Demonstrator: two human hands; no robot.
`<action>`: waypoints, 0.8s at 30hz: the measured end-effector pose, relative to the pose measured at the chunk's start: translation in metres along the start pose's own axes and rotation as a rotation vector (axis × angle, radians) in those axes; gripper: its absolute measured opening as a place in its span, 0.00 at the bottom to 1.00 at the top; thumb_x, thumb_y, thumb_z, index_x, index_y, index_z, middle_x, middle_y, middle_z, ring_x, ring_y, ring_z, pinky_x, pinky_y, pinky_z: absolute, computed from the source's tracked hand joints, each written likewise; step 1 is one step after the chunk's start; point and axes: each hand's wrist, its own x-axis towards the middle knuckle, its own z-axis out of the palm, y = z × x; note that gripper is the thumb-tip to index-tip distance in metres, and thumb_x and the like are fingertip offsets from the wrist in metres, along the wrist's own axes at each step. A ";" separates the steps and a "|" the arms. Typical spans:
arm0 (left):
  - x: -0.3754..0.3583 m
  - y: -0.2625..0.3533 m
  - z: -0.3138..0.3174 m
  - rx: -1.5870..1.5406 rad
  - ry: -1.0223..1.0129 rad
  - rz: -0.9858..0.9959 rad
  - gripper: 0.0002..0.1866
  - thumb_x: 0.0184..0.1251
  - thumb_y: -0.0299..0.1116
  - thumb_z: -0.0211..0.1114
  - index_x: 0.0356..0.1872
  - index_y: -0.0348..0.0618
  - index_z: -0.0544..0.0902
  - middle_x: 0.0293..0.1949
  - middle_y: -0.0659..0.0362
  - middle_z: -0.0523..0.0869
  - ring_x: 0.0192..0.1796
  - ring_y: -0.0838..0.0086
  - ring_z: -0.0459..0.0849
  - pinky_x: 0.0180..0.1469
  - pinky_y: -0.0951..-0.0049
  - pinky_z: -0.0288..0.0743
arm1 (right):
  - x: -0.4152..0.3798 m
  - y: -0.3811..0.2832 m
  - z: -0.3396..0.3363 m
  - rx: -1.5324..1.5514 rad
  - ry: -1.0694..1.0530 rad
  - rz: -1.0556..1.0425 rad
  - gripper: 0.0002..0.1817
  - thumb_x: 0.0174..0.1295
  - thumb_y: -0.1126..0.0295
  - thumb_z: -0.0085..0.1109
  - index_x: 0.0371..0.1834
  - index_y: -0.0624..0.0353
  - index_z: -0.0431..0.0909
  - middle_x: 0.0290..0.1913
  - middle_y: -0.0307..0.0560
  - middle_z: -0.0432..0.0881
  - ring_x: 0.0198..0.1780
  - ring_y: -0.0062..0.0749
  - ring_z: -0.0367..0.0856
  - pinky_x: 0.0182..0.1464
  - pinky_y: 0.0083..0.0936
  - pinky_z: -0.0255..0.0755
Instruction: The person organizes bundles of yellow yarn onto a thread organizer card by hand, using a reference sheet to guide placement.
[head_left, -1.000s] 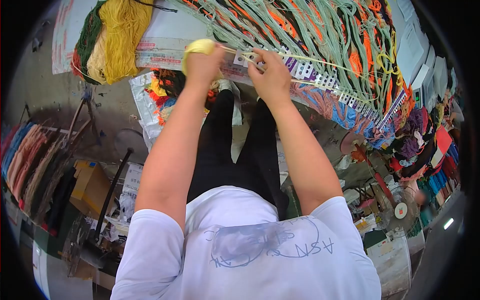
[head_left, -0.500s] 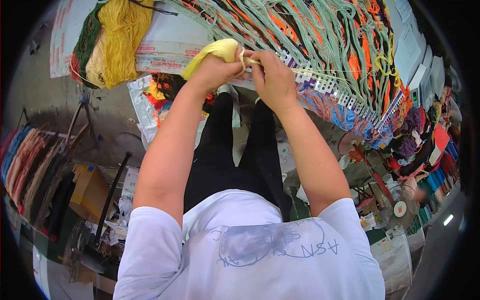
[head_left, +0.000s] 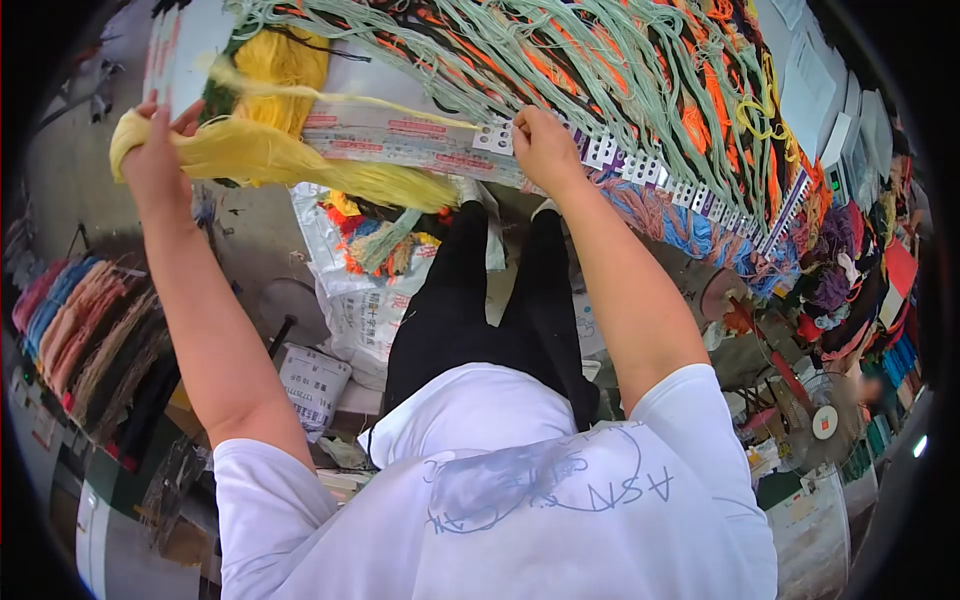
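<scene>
At the left, my left hand (head_left: 158, 160) holds a pale yellow skein of thread (head_left: 270, 155), which loops over the hand and trails rightward in front of the table edge. A thin yellow strand (head_left: 390, 103) stretches across the table to the end of a white and purple punched thread card (head_left: 494, 137). My right hand (head_left: 548, 150) is closed on this card, and its fingertips are partly hidden. Mint-green, orange and black threads (head_left: 600, 70) hang from the row of cards beside it.
Golden-yellow and green skeins (head_left: 285, 75) lie on the table's left part. Below are silver bags with colourful yarn (head_left: 380, 240). A rack of skeins (head_left: 90, 320) stands at the left, a fan (head_left: 815, 425) at the lower right, and blue and pink yarn (head_left: 680, 225) hangs under the cards.
My left hand has moved far left with the yellow skein, which now spreads out long. My right hand stays near the table edge, now at the card's end, and a strand is drawn out.
</scene>
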 end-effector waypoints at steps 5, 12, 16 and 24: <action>-0.094 0.039 0.046 -0.188 -0.488 -0.071 0.17 0.66 0.39 0.55 0.51 0.40 0.73 0.64 0.49 0.66 0.57 0.59 0.75 0.54 0.64 0.72 | -0.013 -0.083 -0.041 0.369 0.077 0.135 0.08 0.57 0.69 0.58 0.38 0.59 0.77 0.33 0.47 0.76 0.34 0.32 0.79 0.37 0.28 0.72; -0.179 0.079 0.093 -0.837 -0.892 -0.315 0.30 0.70 0.50 0.44 0.57 0.32 0.72 0.69 0.49 0.58 0.67 0.64 0.63 0.65 0.63 0.58 | -0.038 -0.225 -0.126 0.872 -0.115 -0.167 0.11 0.53 0.69 0.64 0.38 0.61 0.81 0.34 0.41 0.78 0.32 0.21 0.76 0.37 0.19 0.70; -0.186 0.100 0.089 -0.785 -0.849 -0.351 0.23 0.68 0.41 0.48 0.52 0.31 0.77 0.64 0.48 0.67 0.64 0.65 0.68 0.64 0.65 0.60 | -0.048 -0.224 -0.143 0.966 -0.196 -0.047 0.09 0.56 0.70 0.61 0.39 0.62 0.80 0.32 0.39 0.80 0.33 0.18 0.75 0.37 0.18 0.70; -0.202 0.118 0.093 -0.820 -0.851 -0.573 0.21 0.67 0.37 0.50 0.52 0.30 0.76 0.57 0.52 0.75 0.57 0.68 0.75 0.59 0.68 0.67 | -0.059 -0.243 -0.155 1.055 -0.157 0.063 0.08 0.58 0.71 0.60 0.37 0.63 0.78 0.32 0.36 0.79 0.33 0.14 0.73 0.37 0.14 0.68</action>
